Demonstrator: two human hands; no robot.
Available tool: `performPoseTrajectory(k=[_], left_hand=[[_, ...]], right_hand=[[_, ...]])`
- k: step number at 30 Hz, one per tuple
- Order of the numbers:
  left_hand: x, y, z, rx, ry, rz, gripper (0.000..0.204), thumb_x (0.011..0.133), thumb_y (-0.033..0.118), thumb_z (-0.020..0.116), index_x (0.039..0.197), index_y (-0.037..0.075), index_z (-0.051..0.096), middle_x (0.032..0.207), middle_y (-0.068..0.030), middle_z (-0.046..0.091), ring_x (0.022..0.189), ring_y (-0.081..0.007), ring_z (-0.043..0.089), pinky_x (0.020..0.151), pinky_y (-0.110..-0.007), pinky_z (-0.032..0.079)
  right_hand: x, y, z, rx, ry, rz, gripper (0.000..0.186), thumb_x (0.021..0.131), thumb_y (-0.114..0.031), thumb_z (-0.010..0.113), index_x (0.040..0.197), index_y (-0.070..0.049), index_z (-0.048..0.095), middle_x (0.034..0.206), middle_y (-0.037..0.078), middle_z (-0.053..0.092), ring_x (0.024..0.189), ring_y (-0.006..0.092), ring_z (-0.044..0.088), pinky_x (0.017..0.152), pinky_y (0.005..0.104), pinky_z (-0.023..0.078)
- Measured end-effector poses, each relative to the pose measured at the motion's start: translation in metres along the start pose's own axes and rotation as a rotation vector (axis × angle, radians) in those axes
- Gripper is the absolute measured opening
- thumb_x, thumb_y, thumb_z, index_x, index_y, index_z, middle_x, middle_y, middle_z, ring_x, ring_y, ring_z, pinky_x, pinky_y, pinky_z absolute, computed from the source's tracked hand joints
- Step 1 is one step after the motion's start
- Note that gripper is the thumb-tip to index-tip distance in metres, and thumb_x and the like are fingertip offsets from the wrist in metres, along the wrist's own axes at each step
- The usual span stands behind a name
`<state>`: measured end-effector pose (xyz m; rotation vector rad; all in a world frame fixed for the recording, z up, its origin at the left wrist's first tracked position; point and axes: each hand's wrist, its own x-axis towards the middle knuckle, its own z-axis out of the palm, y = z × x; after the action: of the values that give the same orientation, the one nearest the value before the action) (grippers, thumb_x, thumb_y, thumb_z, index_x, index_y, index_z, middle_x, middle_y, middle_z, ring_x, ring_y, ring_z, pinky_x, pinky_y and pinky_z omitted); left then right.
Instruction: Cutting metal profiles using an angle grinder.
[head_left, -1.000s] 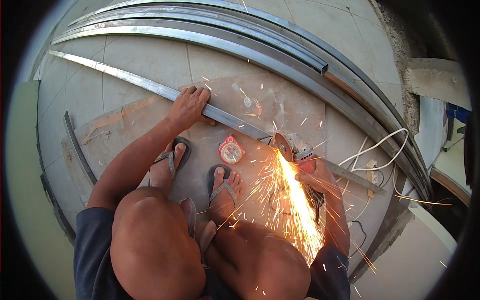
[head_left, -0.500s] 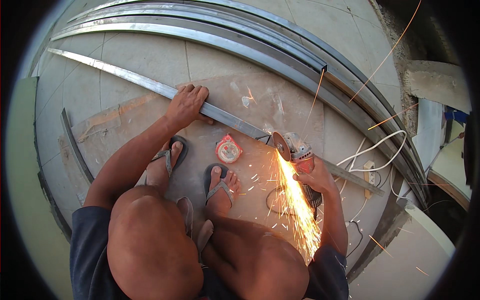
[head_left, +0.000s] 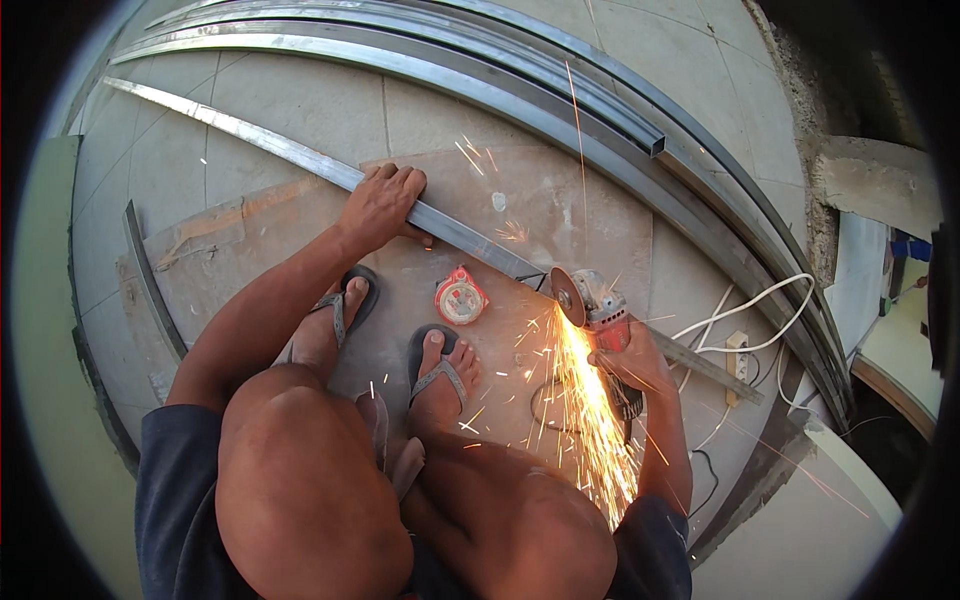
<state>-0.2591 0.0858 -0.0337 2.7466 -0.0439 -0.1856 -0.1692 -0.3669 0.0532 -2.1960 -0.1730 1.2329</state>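
Observation:
My left hand (head_left: 383,205) is wrapped over a long silvery metal tube (head_left: 270,142) that runs slantwise from the far left to the right. In my right hand (head_left: 635,355) is a red and grey angle grinder (head_left: 600,300). Its disc (head_left: 567,297) meets the tube beside a dark mark, and a bright stream of sparks (head_left: 590,420) pours down toward my right forearm and knee. The tube's right end (head_left: 715,370) shows beyond the grinder. Between my left hand and the grinder, nearer my feet, lies a red and white tape measure (head_left: 461,298).
Several long metal tubes (head_left: 480,85) lie along the far side, curving down to the right. A power strip (head_left: 738,365) with a white cable (head_left: 770,290) is at the right. A short metal strip (head_left: 150,280) lies at the left. My sandalled feet (head_left: 440,375) stand near the tape measure.
The view has shifted slightly. The grinder stays at the same place on the tube and sparks still fly. Both hands keep their holds.

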Motion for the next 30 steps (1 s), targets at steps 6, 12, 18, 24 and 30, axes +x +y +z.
performPoseTrajectory(k=[6, 12, 18, 24, 30], left_hand=[[-0.001, -0.001, 0.002, 0.016, -0.001, -0.004, 0.077, 0.057, 0.050, 0.093, 0.105, 0.005, 0.054, 0.103, -0.0119, 0.065, 0.105, -0.0323, 0.061, 0.097, -0.042, 0.047], [-0.001, -0.002, 0.004, 0.036, 0.012, 0.009, 0.077, 0.056, 0.051, 0.092, 0.105, 0.005, 0.055, 0.104, -0.0115, 0.065, 0.105, -0.0312, 0.062, 0.096, -0.041, 0.047], [-0.002, 0.000, 0.003, 0.005, -0.001, -0.018, 0.076, 0.056, 0.050, 0.092, 0.104, 0.005, 0.054, 0.103, -0.0115, 0.063, 0.104, -0.0316, 0.060, 0.096, -0.042, 0.047], [0.003, 0.003, 0.000, -0.010, -0.016, -0.014, 0.075, 0.058, 0.049, 0.093, 0.105, 0.005, 0.055, 0.104, -0.0114, 0.065, 0.106, -0.0317, 0.061, 0.097, -0.042, 0.047], [-0.003, -0.001, 0.002, 0.011, -0.009, -0.021, 0.076, 0.057, 0.050, 0.092, 0.106, 0.005, 0.055, 0.104, -0.0111, 0.064, 0.106, -0.0315, 0.061, 0.097, -0.042, 0.048]], right_hand=[[0.000, -0.008, 0.001, 0.103, -0.035, 0.065, 0.072, 0.065, -0.022, 0.090, 0.128, -0.002, 0.064, 0.115, 0.014, 0.072, 0.105, 0.0233, 0.067, 0.097, 0.0373, 0.052], [-0.003, -0.023, 0.000, -0.057, -0.002, 0.090, 0.075, 0.063, -0.025, 0.090, 0.129, -0.001, 0.064, 0.116, 0.014, 0.072, 0.106, 0.0230, 0.067, 0.099, 0.0373, 0.052], [-0.001, -0.011, 0.002, 0.012, -0.006, 0.040, 0.074, 0.063, -0.024, 0.091, 0.128, -0.001, 0.064, 0.116, 0.012, 0.072, 0.104, 0.0210, 0.066, 0.098, 0.0363, 0.052], [0.002, 0.004, 0.001, 0.031, -0.005, 0.009, 0.077, 0.063, -0.028, 0.089, 0.130, 0.001, 0.063, 0.119, 0.015, 0.072, 0.108, 0.0232, 0.067, 0.100, 0.0368, 0.051], [-0.001, -0.021, 0.002, -0.014, 0.003, 0.006, 0.075, 0.064, -0.024, 0.089, 0.130, 0.001, 0.062, 0.119, 0.013, 0.071, 0.108, 0.0222, 0.066, 0.100, 0.0366, 0.051]])
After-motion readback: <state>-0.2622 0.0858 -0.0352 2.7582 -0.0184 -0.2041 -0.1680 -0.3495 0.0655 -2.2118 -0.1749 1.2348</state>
